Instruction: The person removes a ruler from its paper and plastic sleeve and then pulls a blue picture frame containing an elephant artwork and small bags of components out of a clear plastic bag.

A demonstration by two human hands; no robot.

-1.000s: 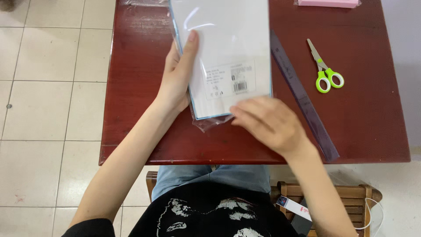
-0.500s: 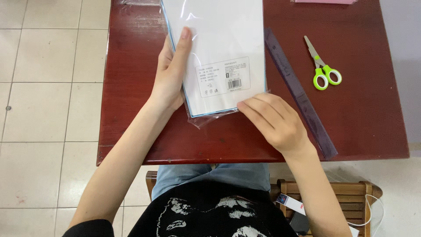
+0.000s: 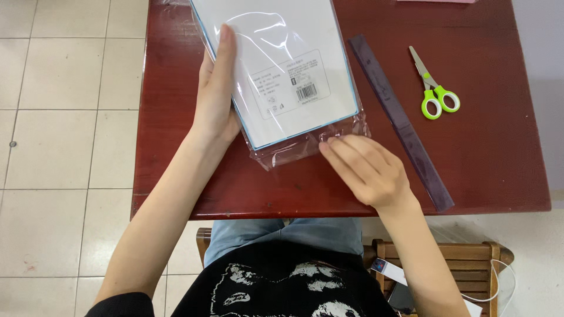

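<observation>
Your left hand [image 3: 214,97] lies along the left edge of the clear plastic-wrapped white pad [image 3: 282,64], palm down, with the index finger stretched straight up over the wrapper and the remaining fingers curled beneath the edge, so the pack is gripped between them. The forearm runs down and to the left from that edge, off the near rim of the dark red wooden table [image 3: 176,152].

Your right hand [image 3: 367,170] sits just below the pad's lower right corner, knuckles up and wrist bent, fingers pointing left. The fingertips [image 3: 325,147] touch the loose transparent flap [image 3: 294,149] of the wrapper that sticks out past the pad's bottom edge; the fingers are drawn together on it, but you cannot tell from here whether they pinch the film or only press it.

The pad itself rests on the table, tilted a little, its top cut off by the upper frame edge; it has a thin blue border and a printed label near the lower right corner.

Just right of the pad, a dark translucent ruler [image 3: 399,120] lies diagonally on the table, its lower end near your right wrist. Further right of the pad, well apart, lie scissors with lime-green handles [image 3: 433,88], blades closed
</observation>
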